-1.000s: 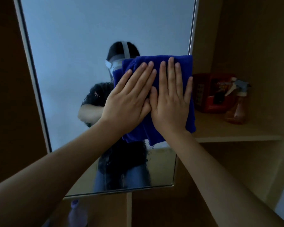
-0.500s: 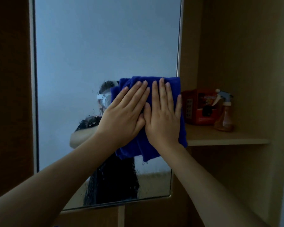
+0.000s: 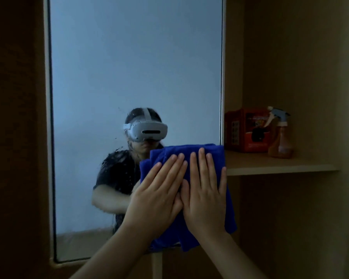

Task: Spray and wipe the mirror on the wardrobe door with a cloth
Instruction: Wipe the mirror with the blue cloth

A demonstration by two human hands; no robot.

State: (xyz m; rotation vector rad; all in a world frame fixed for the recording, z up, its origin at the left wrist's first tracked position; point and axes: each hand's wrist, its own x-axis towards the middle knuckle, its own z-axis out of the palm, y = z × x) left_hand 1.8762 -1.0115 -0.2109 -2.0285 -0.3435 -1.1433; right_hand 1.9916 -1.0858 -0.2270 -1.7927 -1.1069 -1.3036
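Mirror point(image 3: 135, 67) corner hidden behind cloth point(image 3: 228, 214) under both hands.

I stood in a dim room at home, likely a bedroom. A tall mirror point(image 3: 135, 67) was set in a brown wardrobe door point(image 3: 16, 137), and beside it an open wooden shelf point(image 3: 280, 167) held a red box point(image 3: 244, 130) and a spray bottle point(image 3: 280, 135).

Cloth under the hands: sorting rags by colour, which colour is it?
Deep blue, plain; the cloth shows in the head view.
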